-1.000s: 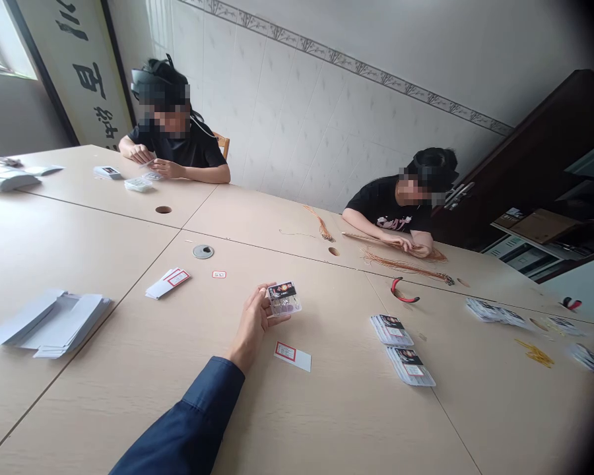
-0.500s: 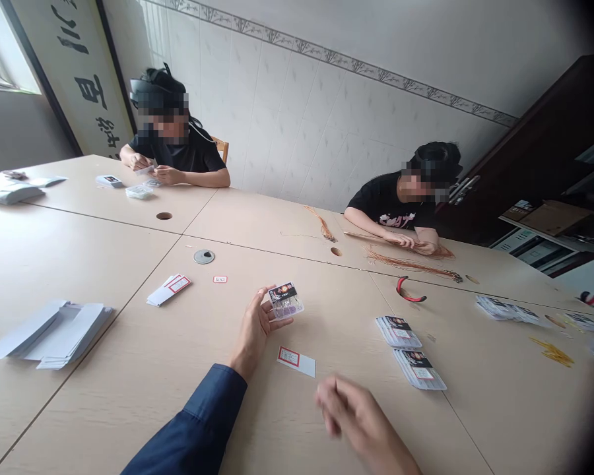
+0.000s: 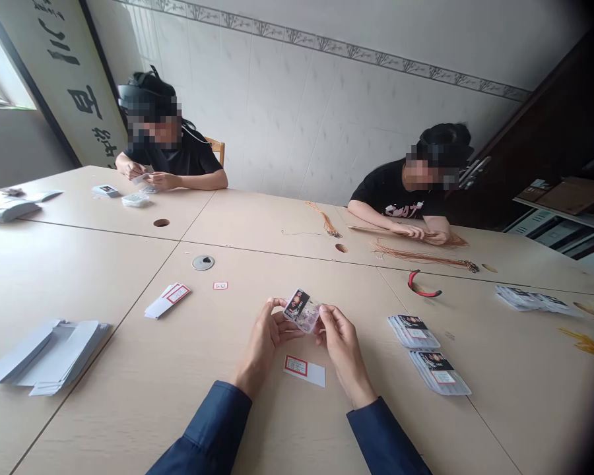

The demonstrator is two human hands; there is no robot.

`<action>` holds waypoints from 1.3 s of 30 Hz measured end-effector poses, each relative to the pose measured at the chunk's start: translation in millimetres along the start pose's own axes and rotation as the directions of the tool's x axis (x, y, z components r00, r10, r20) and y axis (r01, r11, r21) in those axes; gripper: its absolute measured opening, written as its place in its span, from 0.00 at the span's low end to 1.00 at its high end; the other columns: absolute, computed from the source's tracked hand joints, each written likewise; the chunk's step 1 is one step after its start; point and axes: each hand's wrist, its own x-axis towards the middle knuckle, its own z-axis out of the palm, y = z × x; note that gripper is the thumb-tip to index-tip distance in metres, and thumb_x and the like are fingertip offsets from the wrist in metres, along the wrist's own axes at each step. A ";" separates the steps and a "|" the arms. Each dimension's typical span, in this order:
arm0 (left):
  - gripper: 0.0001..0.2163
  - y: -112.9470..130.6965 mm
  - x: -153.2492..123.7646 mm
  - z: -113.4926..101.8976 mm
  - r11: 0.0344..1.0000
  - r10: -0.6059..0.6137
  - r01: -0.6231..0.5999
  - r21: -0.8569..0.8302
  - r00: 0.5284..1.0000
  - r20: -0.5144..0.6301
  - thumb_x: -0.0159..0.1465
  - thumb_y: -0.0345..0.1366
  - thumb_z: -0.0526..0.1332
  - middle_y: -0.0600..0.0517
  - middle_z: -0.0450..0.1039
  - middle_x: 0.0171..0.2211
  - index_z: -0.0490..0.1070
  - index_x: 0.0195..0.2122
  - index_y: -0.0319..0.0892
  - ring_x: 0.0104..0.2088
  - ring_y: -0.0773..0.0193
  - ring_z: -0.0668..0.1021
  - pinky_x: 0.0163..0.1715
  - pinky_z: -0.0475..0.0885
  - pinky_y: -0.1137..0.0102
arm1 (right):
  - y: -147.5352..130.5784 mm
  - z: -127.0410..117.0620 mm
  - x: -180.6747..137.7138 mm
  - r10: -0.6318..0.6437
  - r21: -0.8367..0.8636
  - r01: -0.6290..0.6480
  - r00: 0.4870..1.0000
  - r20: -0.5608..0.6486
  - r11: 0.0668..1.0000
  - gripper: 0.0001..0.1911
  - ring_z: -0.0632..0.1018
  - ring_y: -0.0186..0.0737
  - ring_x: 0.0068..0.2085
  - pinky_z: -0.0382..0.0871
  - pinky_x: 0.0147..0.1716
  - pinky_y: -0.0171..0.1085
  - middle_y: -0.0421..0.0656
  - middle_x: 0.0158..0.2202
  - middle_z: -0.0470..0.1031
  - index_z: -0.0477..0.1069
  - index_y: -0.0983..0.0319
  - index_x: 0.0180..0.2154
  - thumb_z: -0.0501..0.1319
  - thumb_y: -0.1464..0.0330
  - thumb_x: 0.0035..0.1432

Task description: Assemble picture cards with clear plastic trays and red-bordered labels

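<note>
Between my two hands is a small clear packet with a black printed label and small items inside that I cannot make out. My left hand holds its left side, fingers behind it and thumb near the top edge. My right hand pinches its right edge between thumb and fingers. Below the packet, a white paper strip with a red-framed sticker lies flat on the table. To the right of my right hand lie two fanned stacks of similar packets, a farther stack and a nearer stack.
Blank white cards and stickered strips lie left. A small red-edged label and a round metal grommet are farther back. Red-handled pliers lie right. Two people sit across the table, one by orange cords.
My right hand has come up from the table's front and taken the packet's right edge. The packet has moved slightly right and tilted. The camera view has shifted a little.
</note>
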 end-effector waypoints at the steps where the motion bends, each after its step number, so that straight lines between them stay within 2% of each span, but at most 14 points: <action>1: 0.18 0.1 -1.1 1.3 0.999 -0.023 0.022 0.026 0.999 0.024 0.62 0.52 0.56 0.47 0.79 0.31 0.67 0.41 0.42 0.29 0.59 0.81 0.32 0.76 0.65 | -1.4 -1.7 -0.1 -0.009 -0.004 0.009 1.000 0.012 1.000 0.22 0.67 0.34 0.22 0.63 0.20 0.31 0.38 0.21 0.67 0.71 0.63 0.34 0.56 0.50 0.60; 4: 0.20 0.8 -4.9 4.9 0.995 -0.070 0.065 0.079 0.995 0.065 0.62 0.52 0.57 0.46 0.78 0.34 0.69 0.46 0.41 0.29 0.59 0.80 0.24 0.75 0.68 | -7.4 -4.8 -0.8 -0.066 -0.040 0.068 0.996 0.059 0.997 0.22 0.70 0.36 0.26 0.66 0.25 0.32 0.40 0.25 0.71 0.73 0.63 0.33 0.56 0.51 0.61; 7: 0.20 0.8 -7.0 5.5 0.991 -0.053 0.046 0.127 0.997 0.056 0.60 0.46 0.62 0.48 0.76 0.36 0.70 0.49 0.41 0.29 0.61 0.79 0.21 0.73 0.71 | -11.2 -5.6 -1.0 -0.097 -0.023 0.099 0.991 0.090 0.995 0.22 0.74 0.40 0.33 0.69 0.32 0.34 0.44 0.32 0.76 0.74 0.64 0.37 0.55 0.52 0.62; 9: 0.19 0.5 -6.6 4.1 0.988 -0.008 0.000 0.156 0.999 0.047 0.58 0.41 0.65 0.49 0.76 0.37 0.70 0.49 0.41 0.30 0.62 0.78 0.23 0.73 0.72 | -11.7 -6.1 -0.9 -0.077 -0.013 0.078 0.993 0.090 0.997 0.23 0.74 0.40 0.33 0.69 0.31 0.34 0.44 0.33 0.76 0.74 0.64 0.42 0.54 0.51 0.63; 12: 0.17 0.8 -4.4 1.4 0.989 0.085 -0.085 0.119 0.996 0.006 0.57 0.35 0.66 0.50 0.76 0.38 0.68 0.47 0.43 0.34 0.61 0.79 0.32 0.76 0.69 | -11.9 -7.1 -1.3 -0.037 -0.031 0.041 0.994 0.100 0.999 0.24 0.72 0.37 0.29 0.67 0.27 0.33 0.43 0.31 0.74 0.72 0.64 0.47 0.54 0.51 0.62; 15: 0.16 1.9 -3.1 -0.3 0.990 0.131 -0.129 0.047 0.991 -0.041 0.58 0.34 0.66 0.51 0.77 0.37 0.65 0.46 0.46 0.36 0.62 0.80 0.39 0.75 0.66 | -13.0 -7.1 -2.5 -0.041 -0.060 0.050 0.988 0.146 0.997 0.23 0.72 0.37 0.30 0.66 0.25 0.32 0.44 0.33 0.74 0.72 0.64 0.46 0.57 0.53 0.60; 19: 0.15 1.6 -4.5 0.2 0.994 0.093 -0.091 0.057 0.995 -0.041 0.57 0.34 0.66 0.52 0.77 0.36 0.64 0.43 0.45 0.35 0.63 0.80 0.38 0.75 0.68 | -14.2 -6.1 -3.4 -0.050 -0.061 0.059 0.989 0.140 0.996 0.19 0.72 0.37 0.31 0.66 0.26 0.32 0.44 0.34 0.74 0.73 0.64 0.41 0.59 0.55 0.60; 24: 0.15 2.1 -10.8 6.2 0.958 0.033 -0.048 0.283 0.998 0.058 0.57 0.35 0.66 0.48 0.76 0.40 0.67 0.44 0.42 0.37 0.58 0.80 0.36 0.77 0.65 | -13.5 -7.3 -2.7 -0.080 0.012 0.079 0.990 0.117 0.997 0.18 0.71 0.34 0.27 0.67 0.28 0.33 0.41 0.31 0.73 0.72 0.63 0.40 0.57 0.55 0.62; 28: 0.17 4.0 -14.6 10.6 0.928 -0.060 0.012 0.372 0.991 0.118 0.59 0.37 0.65 0.42 0.75 0.45 0.69 0.49 0.40 0.38 0.53 0.81 0.33 0.77 0.64 | -14.2 -8.7 -3.1 -0.100 -0.003 0.101 0.990 0.100 0.995 0.17 0.73 0.36 0.29 0.68 0.27 0.33 0.42 0.32 0.74 0.72 0.63 0.42 0.56 0.56 0.63; 30: 0.18 3.8 -14.1 10.1 0.932 -0.050 0.008 0.363 0.993 0.104 0.59 0.37 0.65 0.41 0.76 0.46 0.68 0.50 0.40 0.39 0.53 0.81 0.37 0.77 0.63 | -14.5 -8.8 -3.9 -0.137 -0.044 0.140 0.989 0.056 0.989 0.17 0.75 0.37 0.31 0.70 0.29 0.34 0.43 0.33 0.74 0.70 0.62 0.47 0.56 0.57 0.64; 33: 0.19 2.1 -11.2 7.1 0.950 0.015 -0.034 0.309 0.998 0.063 0.60 0.36 0.64 0.42 0.76 0.47 0.67 0.52 0.40 0.41 0.53 0.81 0.42 0.76 0.61 | -14.1 -8.2 -5.4 -0.283 -0.191 0.283 0.959 0.024 0.940 0.15 0.76 0.37 0.34 0.72 0.33 0.35 0.44 0.37 0.74 0.69 0.61 0.49 0.55 0.62 0.64; 36: 0.20 0.0 -8.8 5.1 0.959 0.067 -0.079 0.271 0.996 0.055 0.59 0.35 0.64 0.42 0.75 0.48 0.67 0.53 0.42 0.44 0.53 0.80 0.43 0.76 0.60 | -12.6 -7.1 -6.6 -0.411 -0.321 0.418 0.907 0.092 0.850 0.12 0.76 0.38 0.38 0.73 0.35 0.36 0.45 0.41 0.72 0.71 0.59 0.48 0.55 0.66 0.65; 39: 0.19 -1.0 -8.1 5.8 0.959 0.101 -0.112 0.259 0.993 0.057 0.58 0.35 0.65 0.43 0.75 0.48 0.68 0.51 0.42 0.46 0.53 0.79 0.45 0.76 0.58 | -10.3 -6.4 -6.5 -0.454 -0.373 0.475 0.879 0.148 0.797 0.12 0.75 0.40 0.42 0.74 0.39 0.37 0.45 0.43 0.72 0.71 0.57 0.49 0.55 0.68 0.65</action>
